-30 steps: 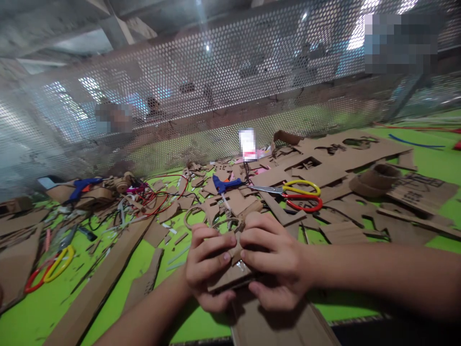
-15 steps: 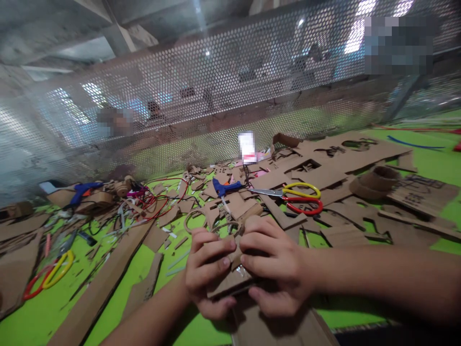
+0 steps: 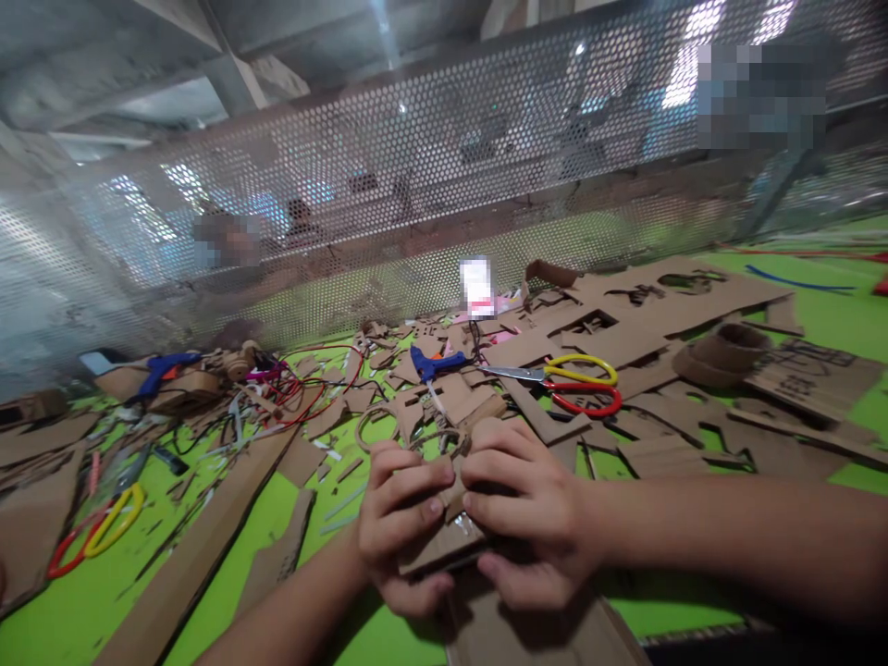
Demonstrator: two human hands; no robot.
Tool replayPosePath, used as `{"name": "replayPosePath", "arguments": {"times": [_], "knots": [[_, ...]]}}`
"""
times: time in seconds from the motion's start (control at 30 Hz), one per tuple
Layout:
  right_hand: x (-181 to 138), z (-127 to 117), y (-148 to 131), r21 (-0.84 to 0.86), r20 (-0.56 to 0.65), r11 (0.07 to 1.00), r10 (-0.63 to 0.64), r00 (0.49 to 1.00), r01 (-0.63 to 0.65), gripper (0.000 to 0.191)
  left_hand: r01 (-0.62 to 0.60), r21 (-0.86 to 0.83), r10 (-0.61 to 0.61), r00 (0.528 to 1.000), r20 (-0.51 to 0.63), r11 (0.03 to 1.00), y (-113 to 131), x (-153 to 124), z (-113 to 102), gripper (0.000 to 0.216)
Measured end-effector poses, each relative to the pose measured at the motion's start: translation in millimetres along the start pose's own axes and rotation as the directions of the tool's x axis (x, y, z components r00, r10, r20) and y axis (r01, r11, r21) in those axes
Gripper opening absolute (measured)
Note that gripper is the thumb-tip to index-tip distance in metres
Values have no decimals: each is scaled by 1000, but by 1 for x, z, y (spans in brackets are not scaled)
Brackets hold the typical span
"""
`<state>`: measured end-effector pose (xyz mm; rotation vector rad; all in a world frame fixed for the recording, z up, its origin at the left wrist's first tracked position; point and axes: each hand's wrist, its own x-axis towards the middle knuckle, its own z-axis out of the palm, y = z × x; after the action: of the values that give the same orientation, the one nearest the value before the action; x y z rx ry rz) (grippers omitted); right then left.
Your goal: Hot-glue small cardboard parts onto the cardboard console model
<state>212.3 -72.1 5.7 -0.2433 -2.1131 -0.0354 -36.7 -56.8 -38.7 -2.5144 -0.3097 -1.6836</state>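
Note:
Both of my hands grip one small cardboard piece [image 3: 438,546] low in the middle of the view. My left hand [image 3: 399,527] curls its fingers over the piece's left side, thumb underneath. My right hand [image 3: 531,513] pinches the right side, fingertips meeting those of the left. A shiny blob, perhaps glue, shows between the fingertips. The piece sits just above a wider cardboard strip [image 3: 527,634] on the green table [image 3: 83,601].
Cardboard scraps and cut sheets [image 3: 666,305] cover the table. Red-and-yellow scissors [image 3: 575,384] lie beyond my right hand, another pair [image 3: 97,527] at far left. Blue glue guns [image 3: 434,363] [image 3: 163,367], red wires [image 3: 305,393], a cardboard ring [image 3: 721,350]. A perforated metal screen [image 3: 444,185] walls the back.
Hands keep the same grip on the cardboard piece; they have shifted slightly down in the view as the camera tilted up. Nothing else has moved.

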Motion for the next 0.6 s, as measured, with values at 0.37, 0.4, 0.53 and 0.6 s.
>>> {"name": "replayPosePath", "arguments": {"times": [0.37, 0.4, 0.53, 0.6], "knots": [[0, 0, 0, -4, 10, 1000, 5, 1000, -5, 22, -23, -16, 23, 1000, 17, 1000, 2, 8, -1, 56], [-1, 0, 0, -6, 10, 1000, 5, 1000, -5, 21, -22, -13, 23, 999, 22, 1000, 2, 8, -1, 56], [0, 0, -1, -6, 5, 1000, 3, 1000, -3, 19, -24, -28, 25, 999, 22, 999, 1, 5, -1, 59], [0, 0, -1, -7, 0, 1000, -1, 1000, 1, 19, -23, -52, 23, 1000, 8, 998, 0, 2, 0, 59]]}}
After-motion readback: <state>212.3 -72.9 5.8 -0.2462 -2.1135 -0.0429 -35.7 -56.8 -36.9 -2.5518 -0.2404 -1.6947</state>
